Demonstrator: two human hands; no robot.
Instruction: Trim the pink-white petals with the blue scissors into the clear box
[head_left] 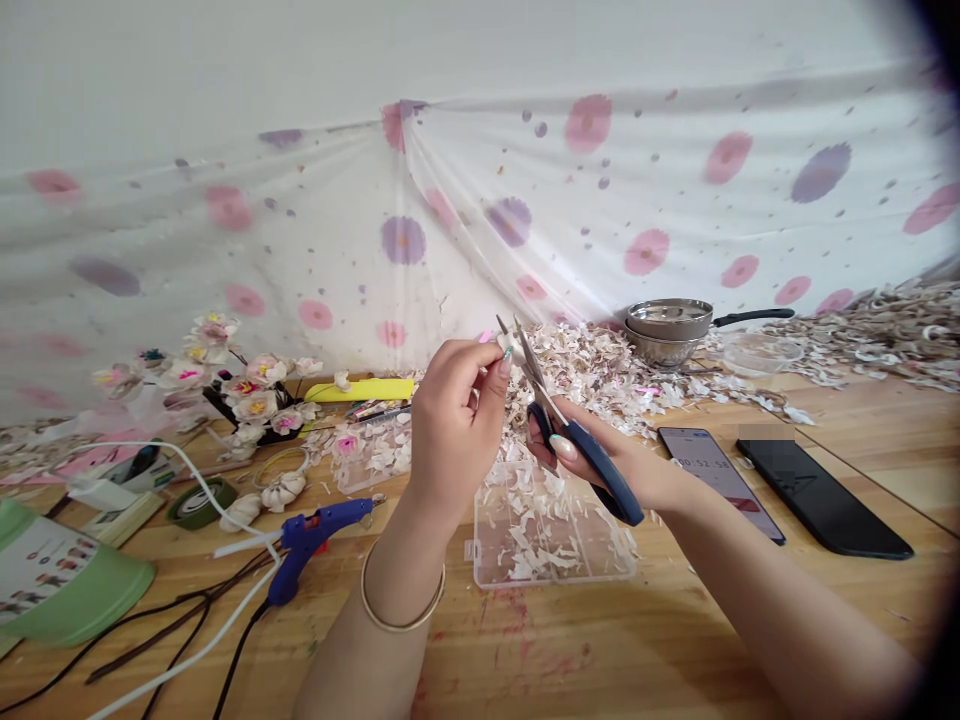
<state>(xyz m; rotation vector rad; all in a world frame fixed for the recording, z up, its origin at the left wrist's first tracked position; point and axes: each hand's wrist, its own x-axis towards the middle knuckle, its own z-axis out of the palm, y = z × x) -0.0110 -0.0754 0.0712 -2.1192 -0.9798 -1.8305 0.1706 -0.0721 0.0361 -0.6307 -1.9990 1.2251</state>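
My left hand (457,420) is raised above the table with its fingertips pinched on a small pale piece (501,345) that I cannot make out clearly. My right hand (600,455) grips blue-handled scissors (581,445), whose blades point up and left and are open around that piece. A gold bangle circles my left wrist. Below both hands lies a clear plastic tray (551,535) holding white shell-like scraps.
A blue glue gun (315,530) with cords lies at the left, near green tape (199,502), a flower arrangement (240,385) and a green booklet (60,580). Two phones (720,480) (821,497) lie at the right. Steel bowls (667,330) and scrap heaps sit behind.
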